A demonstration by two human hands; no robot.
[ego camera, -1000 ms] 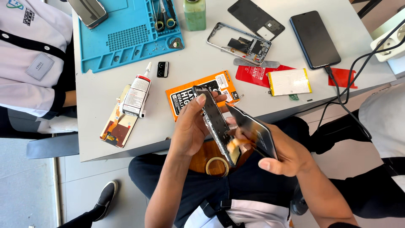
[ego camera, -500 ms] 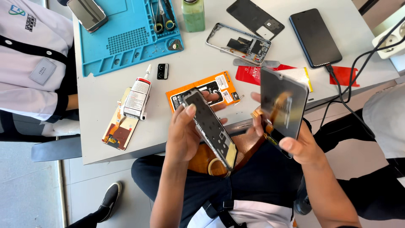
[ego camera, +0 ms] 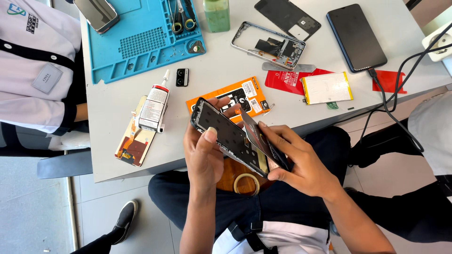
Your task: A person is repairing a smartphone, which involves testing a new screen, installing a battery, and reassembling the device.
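Note:
My left hand (ego camera: 205, 155) grips a dark phone frame (ego camera: 226, 134) by its long edges, held tilted above my lap just off the table's front edge. My right hand (ego camera: 301, 162) holds a thin dark screen panel (ego camera: 261, 140) and presses it down at an angle against the right side of the frame, so the two parts overlap. A roll of tape (ego camera: 246, 183) rests on my lap under both hands.
On the grey table (ego camera: 113, 103) lie an orange package (ego camera: 240, 94), a glue tube (ego camera: 153, 106), a loose screen part (ego camera: 134, 141), a blue work mat (ego camera: 141, 42), another open phone frame (ego camera: 268, 44), a black phone (ego camera: 356, 35) on a cable, and a yellow-edged battery (ego camera: 327, 88). Another person (ego camera: 33, 70) sits at left.
My right hand has brought the screen panel down from its raised position at the right and laid it against the frame. The left hand has kept hold of the frame.

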